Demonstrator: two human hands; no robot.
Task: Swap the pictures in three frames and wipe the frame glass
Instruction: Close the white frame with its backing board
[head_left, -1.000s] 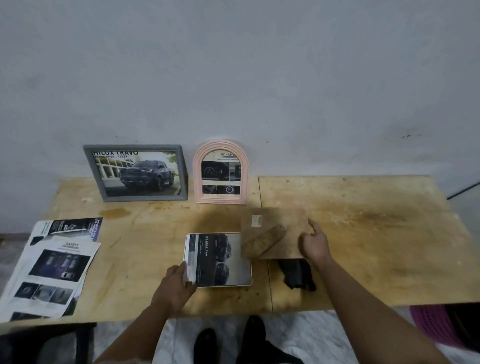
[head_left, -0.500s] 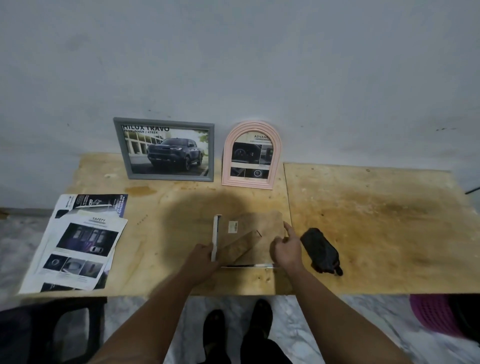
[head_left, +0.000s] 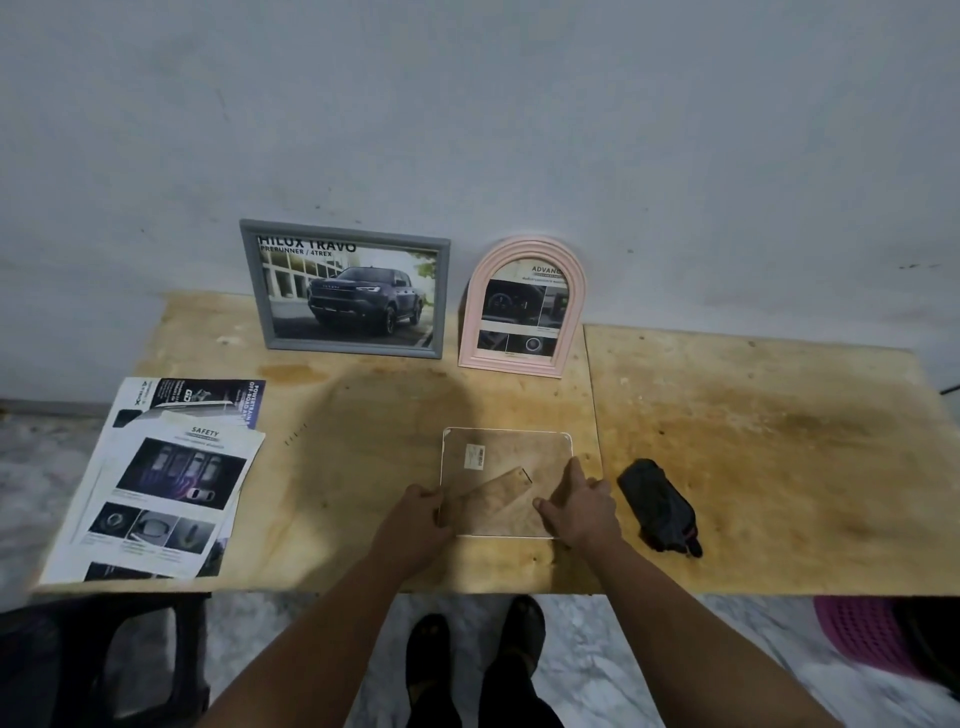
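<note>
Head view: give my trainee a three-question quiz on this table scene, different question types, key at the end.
1. True or false: the white square frame lies face down on the plywood table, brown backing board up.
2. Multiple choice: what lies just right of the right hand? A) a black folded cloth B) a stack of car brochures C) a pink arched frame
3. Fill in: the grey rectangular frame with the truck picture leans against the ____.

Key: 1 true. 2 A, the black folded cloth. 3 wall; the pink arched frame stands beside it, and the left hand holds the white frame's left edge.
</note>
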